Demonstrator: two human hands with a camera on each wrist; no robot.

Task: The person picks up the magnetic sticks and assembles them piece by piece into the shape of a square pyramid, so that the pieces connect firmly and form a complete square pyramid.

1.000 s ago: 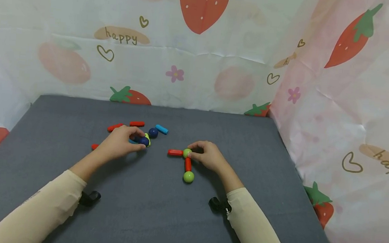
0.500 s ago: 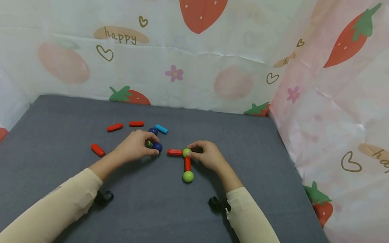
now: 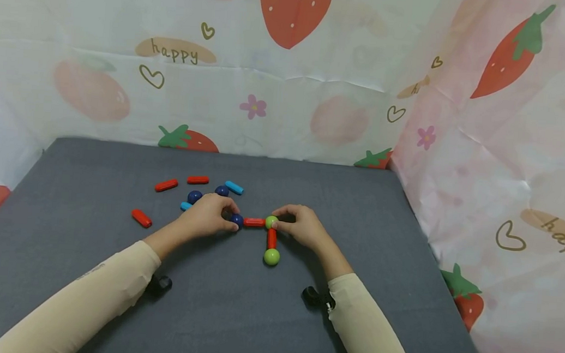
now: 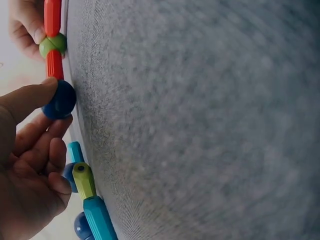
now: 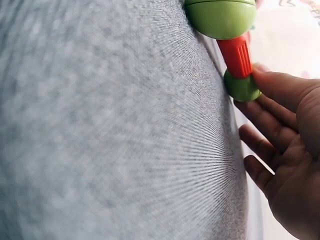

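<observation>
Between thumb and fingers, my left hand [image 3: 209,214] pinches a dark blue ball [image 3: 237,220]. That ball touches the left end of a red rod [image 3: 254,222]. At the rod's other end is a green ball [image 3: 271,221], pinched by my right hand [image 3: 303,226]. A second red rod [image 3: 271,239] runs from this ball toward me and ends in another green ball [image 3: 271,257]. The left wrist view shows the blue ball [image 4: 60,100] against the red rod's end, with a yellow-green rod [image 4: 84,180] and a light blue rod [image 4: 99,218] lying below the hand.
Several loose red rods [image 3: 141,218] lie to the left on the grey tabletop [image 3: 233,315]. Behind my left hand are two more dark blue balls [image 3: 194,196] and a light blue rod [image 3: 234,187]. A strawberry-print curtain [image 3: 286,116] hangs behind the table.
My left hand has carried the dark blue ball rightward from the loose pieces to the red rod's end. The right hand has kept its place on the green ball.
</observation>
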